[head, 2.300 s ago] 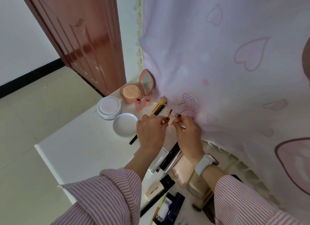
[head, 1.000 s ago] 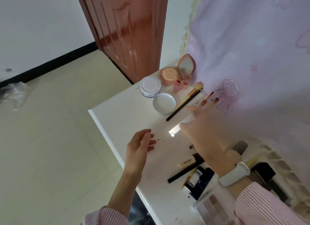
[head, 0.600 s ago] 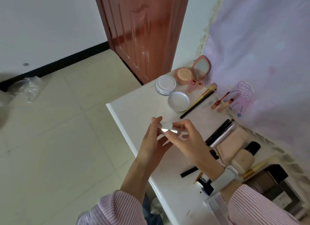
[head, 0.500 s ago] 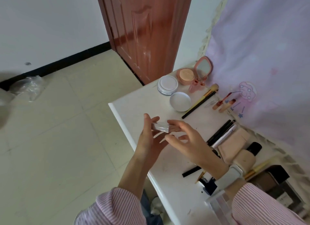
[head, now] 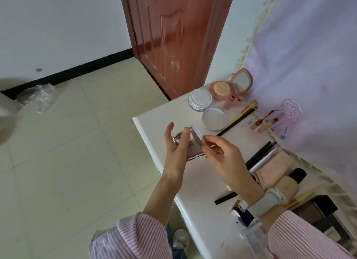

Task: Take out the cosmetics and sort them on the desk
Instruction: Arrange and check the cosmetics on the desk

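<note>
Above the near left corner of the white desk (head: 201,204), both my hands hold a small flat mirrored cosmetic case (head: 193,148). My left hand (head: 174,152) cradles the case from the left, one finger over its top edge and the thumb raised apart. My right hand (head: 226,159) pinches the case's lid (head: 197,136), which stands tilted up and shows a pale lilac inside. Laid out on the desk are a white jar (head: 200,100), its lid (head: 214,118), a pink mirror compact (head: 240,83), two lip glosses (head: 265,122) and black pencils (head: 260,155).
A long brush (head: 238,118) lies beside the jar lid. A foundation bottle (head: 287,184), a pink pouch (head: 273,170), a dark palette (head: 316,210) and a clear box (head: 255,237) crowd the desk's right end. A lilac curtain (head: 309,65) hangs behind; a brown door (head: 173,36) is at left.
My hands left the lip glosses by the curtain. My right hand picked up the mirrored case and brought it to my left hand; its lid has since been lifted.
</note>
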